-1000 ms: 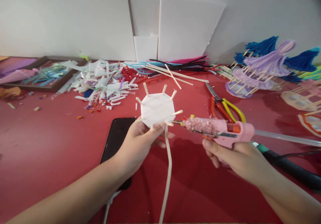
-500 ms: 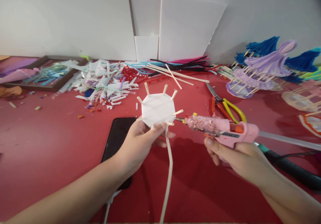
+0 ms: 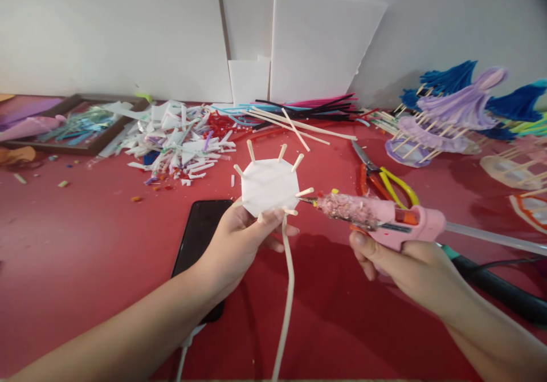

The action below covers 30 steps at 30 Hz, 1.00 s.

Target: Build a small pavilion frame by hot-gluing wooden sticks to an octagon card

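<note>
Between thumb and fingers, my left hand (image 3: 243,234) grips a white foam disc (image 3: 269,183) by its near edge. Several short wooden sticks (image 3: 298,163) stand up around the disc's rim. From its near side a cream fuzzy strip (image 3: 289,291) hangs down toward me. My right hand (image 3: 397,256) is wrapped around the handle of a pink hot glue gun (image 3: 384,219), whose front is crusted with debris. The gun's metal nozzle points left, at the disc's right edge near a stick; whether it touches cannot be made out. A clear glue stick (image 3: 491,238) sticks out behind.
A black phone (image 3: 194,239) lies under my left wrist. White scraps (image 3: 183,137) are heaped at the back left, with fuzzy stems (image 3: 316,108) beside them. Pliers (image 3: 384,177) lie right of the disc. Small carousel-like models (image 3: 453,120) stand at the right. Foam boards (image 3: 320,43) lean on the wall.
The glue gun has shifted very slightly to the right along the disc's edge, in my right hand. My left hand and the disc stay nearly still.
</note>
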Available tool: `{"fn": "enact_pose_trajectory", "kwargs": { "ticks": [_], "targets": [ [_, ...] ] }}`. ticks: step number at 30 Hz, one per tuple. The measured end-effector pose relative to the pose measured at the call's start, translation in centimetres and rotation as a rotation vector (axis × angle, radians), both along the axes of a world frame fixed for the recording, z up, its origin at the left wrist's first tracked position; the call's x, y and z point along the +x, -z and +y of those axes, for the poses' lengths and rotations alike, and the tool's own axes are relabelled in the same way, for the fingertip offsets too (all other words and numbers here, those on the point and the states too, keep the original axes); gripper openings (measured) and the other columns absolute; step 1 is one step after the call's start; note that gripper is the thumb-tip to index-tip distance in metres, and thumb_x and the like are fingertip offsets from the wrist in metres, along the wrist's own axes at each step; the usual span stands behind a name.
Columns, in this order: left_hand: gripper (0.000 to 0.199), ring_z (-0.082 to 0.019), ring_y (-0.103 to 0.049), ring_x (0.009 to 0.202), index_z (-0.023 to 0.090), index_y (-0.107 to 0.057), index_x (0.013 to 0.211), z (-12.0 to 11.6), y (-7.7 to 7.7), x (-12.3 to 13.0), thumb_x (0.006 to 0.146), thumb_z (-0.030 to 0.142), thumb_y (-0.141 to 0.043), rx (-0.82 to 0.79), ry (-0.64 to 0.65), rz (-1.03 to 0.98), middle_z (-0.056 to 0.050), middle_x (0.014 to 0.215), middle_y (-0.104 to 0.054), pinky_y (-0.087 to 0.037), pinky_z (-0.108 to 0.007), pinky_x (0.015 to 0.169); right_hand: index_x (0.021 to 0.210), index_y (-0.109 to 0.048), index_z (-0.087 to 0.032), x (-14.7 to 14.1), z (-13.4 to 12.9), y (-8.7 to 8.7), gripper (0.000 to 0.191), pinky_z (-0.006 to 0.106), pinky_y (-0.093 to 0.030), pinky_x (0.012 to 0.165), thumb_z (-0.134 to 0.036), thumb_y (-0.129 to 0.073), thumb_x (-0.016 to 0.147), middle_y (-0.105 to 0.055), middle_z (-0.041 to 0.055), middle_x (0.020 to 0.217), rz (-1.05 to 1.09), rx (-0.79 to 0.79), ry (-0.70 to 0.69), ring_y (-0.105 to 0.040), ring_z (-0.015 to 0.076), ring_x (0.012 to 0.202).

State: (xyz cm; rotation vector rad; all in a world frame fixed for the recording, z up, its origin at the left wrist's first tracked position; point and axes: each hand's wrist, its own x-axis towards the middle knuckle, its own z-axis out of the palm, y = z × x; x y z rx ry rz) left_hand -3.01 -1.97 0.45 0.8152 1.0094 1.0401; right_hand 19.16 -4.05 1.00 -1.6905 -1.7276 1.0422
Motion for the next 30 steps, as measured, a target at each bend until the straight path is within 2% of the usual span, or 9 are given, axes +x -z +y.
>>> {"fn": "enact_pose_trajectory", "kwargs": {
  "ticks": [16,21,24,27,30],
  "targets": [
    [0.008,-0.015,-0.068,0.067,0.016,-0.067,0.076,0.0,-0.1,-0.1,0.075,0.024,-0.069,-0.008,0.019,-0.030,-0.001,0.073,-0.065,-0.046,-0.015,0.045,0.047,-0.052,-0.022,0.1,0.0,0.2,0.056,0.029,-0.042,0.052,-0.068,-0.046,0.079,-0.054,0.0003,0.045,-0.012,0.031,0.010,-0.052,0.0138,0.046],
    [0.008,-0.013,-0.069,0.066,0.016,-0.067,0.077,-0.1,0.0,-0.1,0.076,0.024,-0.069,-0.049,0.087,-0.076,-0.001,0.071,-0.067,-0.047,-0.014,0.046,0.055,-0.053,-0.021,0.6,0.4,0.4,0.050,0.029,-0.042,0.052,-0.064,-0.048,0.081,-0.056,0.0021,0.051,0.095,0.016,0.165,-0.053,0.0148,0.051],
    [0.008,-0.014,-0.069,0.069,0.017,-0.068,0.079,0.0,0.2,-0.1,0.077,0.024,-0.069,-0.067,0.080,-0.101,0.000,0.070,-0.067,-0.048,-0.015,0.048,0.060,-0.052,-0.021,0.9,1.0,0.6,0.044,0.029,-0.043,0.051,-0.062,-0.053,0.078,-0.055,0.0016,0.052,0.175,0.004,0.169,-0.052,0.0147,0.050],
    [0.010,-0.012,-0.066,0.071,0.018,-0.068,0.082,0.0,0.4,-0.2,0.075,0.023,-0.071,-0.084,0.013,-0.077,0.000,0.077,-0.068,-0.051,-0.015,0.051,0.073,-0.054,-0.022,1.0,1.7,1.0,0.040,0.033,-0.046,0.058,-0.061,-0.056,0.076,-0.061,0.0046,0.065,0.070,0.047,0.227,-0.057,0.0182,0.058],
    [0.014,-0.010,-0.062,0.073,0.020,-0.069,0.086,0.0,0.5,-0.2,0.073,0.023,-0.073,-0.089,-0.025,-0.062,0.001,0.087,-0.068,-0.052,-0.015,0.053,0.077,-0.050,-0.022,1.0,2.7,1.6,0.037,0.037,-0.046,0.064,-0.059,-0.055,0.077,-0.058,0.0082,0.075,-0.209,0.215,0.279,-0.057,0.0232,0.071]
  ]
}}
